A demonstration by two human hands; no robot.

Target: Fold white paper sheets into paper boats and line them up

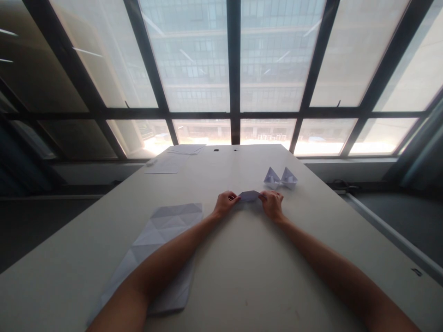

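Note:
Between my two hands is a small piece of folded paper [249, 196], pale lilac-white and flat, with slanted upper corners. My left hand [225, 203] pinches its left end between thumb and fingers. At the other end, the fingers of my right hand [272, 203] close on the right corner. Just beyond my right hand stand two folded paper boats [272, 179] side by side, each with a pointed peak. A large creased sheet of paper [169, 230] lies to the left, partly covered by my left forearm.
All of this is on a long white table [242, 276]. Flat paper sheets [166, 163] lie at its far left, near two small dark holes in the tabletop. Tall framed windows [194, 60] rise behind the far edge, with curtains at both sides.

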